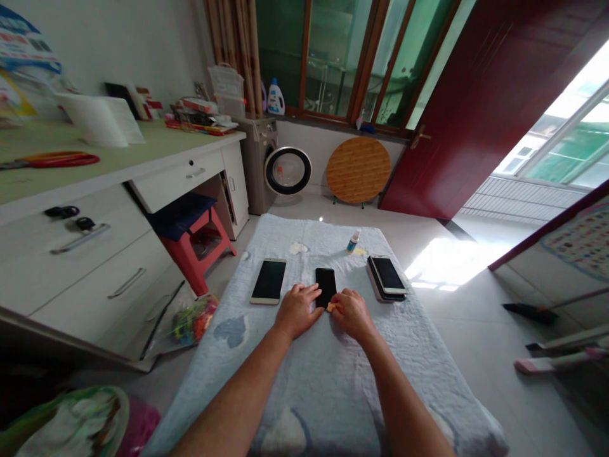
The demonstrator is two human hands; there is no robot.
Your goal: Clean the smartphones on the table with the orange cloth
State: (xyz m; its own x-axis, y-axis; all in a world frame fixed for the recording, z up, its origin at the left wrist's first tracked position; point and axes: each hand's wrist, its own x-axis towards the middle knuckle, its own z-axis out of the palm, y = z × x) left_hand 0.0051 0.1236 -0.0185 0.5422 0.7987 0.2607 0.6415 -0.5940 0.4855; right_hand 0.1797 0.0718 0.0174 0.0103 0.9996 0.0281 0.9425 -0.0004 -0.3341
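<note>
A black smartphone lies screen up on a cloth-covered table in front of me. My left hand holds its lower left corner, fingers against the left edge and thumb along the bottom. Pinched in my right hand, at the lower right corner, is a small orange cloth; most of it is hidden by my fingers. To the left rests a larger gold-rimmed smartphone. On the right, a white-framed smartphone sits on top of a dark device. A small spray bottle stands behind them.
Left of the table are a red stool, a white desk and a bag of colourful things. A bin is at the lower left. Behind stands a washing machine with its door open. A broom lies right.
</note>
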